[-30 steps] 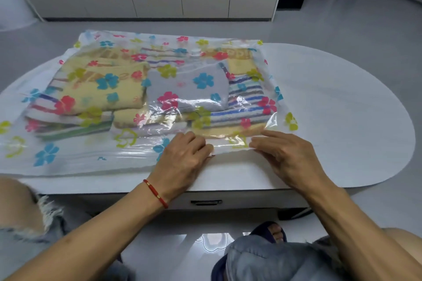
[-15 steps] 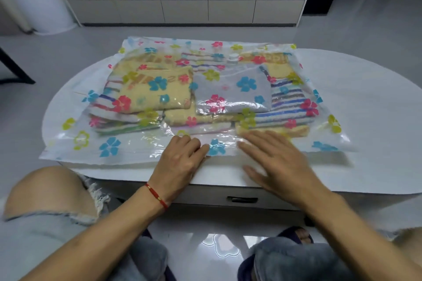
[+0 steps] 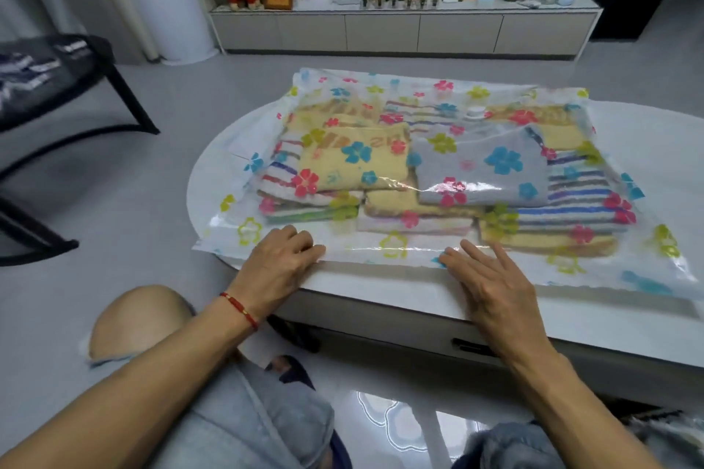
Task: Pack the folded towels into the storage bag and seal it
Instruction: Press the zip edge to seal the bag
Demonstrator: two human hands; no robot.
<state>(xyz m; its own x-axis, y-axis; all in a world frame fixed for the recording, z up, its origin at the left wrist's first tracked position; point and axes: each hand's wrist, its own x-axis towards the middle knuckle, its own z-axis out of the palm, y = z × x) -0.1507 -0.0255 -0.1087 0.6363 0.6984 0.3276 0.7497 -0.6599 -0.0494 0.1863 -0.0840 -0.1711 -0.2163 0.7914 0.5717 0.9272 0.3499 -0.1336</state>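
Head view: a white oval table stands on a pale grey floor, and the clear storage bag with printed flowers lies flat across it, its near edge along the table's near edge and its near-left corner hanging just past the rim. Inside the bag lie the folded towels, yellow, grey and striped, overlapping one another. The left hand rests on the bag's near edge toward the near-left corner, fingers bent onto the plastic; whether it pinches the film I cannot tell. The right hand lies flat on the same edge with fingers straight and spread. A red bracelet circles the left wrist. Behind the table a long low cabinet carries plants and framed pictures; a black chair stands at the left.
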